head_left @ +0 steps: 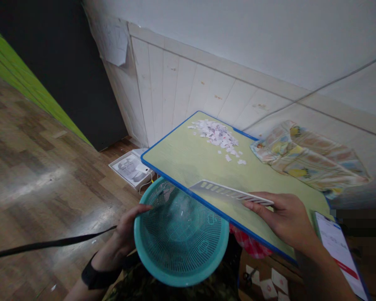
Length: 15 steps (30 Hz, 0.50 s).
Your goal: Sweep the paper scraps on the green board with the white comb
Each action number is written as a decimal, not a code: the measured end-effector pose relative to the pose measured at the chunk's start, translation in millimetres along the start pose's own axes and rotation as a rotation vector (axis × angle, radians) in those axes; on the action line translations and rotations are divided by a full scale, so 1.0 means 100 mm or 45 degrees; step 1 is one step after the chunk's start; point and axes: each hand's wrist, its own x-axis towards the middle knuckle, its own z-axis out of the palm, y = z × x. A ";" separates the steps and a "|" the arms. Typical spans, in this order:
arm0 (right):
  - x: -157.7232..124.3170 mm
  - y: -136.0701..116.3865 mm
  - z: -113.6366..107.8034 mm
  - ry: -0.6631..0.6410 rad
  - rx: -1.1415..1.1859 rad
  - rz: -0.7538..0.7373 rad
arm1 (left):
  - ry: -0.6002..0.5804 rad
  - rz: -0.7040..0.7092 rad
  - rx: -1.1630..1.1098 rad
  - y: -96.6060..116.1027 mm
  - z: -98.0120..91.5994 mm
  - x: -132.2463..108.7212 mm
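My left hand (128, 225) grips the left rim of a teal plastic colander (181, 278), its thumb over the edge. The colander tilts under the near edge of a low table (175, 156) with a yellow-green top and blue rim; a few small pale bits lie inside. My right hand (282, 217) holds a flat white slotted plastic piece (225, 191) by its right end, low over the tabletop. Its far end comes near the table edge above the colander; whether it touches the top I cannot tell. Farther back on the table lies a heap of torn white paper bits (217, 134).
A crumpled patterned cloth (313, 156) lies at the table's back right, and a device with a lit screen (338, 246) at its right end. An open white box (131, 169) stands on the floor. Scissors (248, 276) and paper cards (268, 288) lie below right.
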 end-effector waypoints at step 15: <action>0.07 -0.02 0.15 0.054 0.021 -0.057 | 0.038 0.115 0.063 -0.03 -0.10 0.07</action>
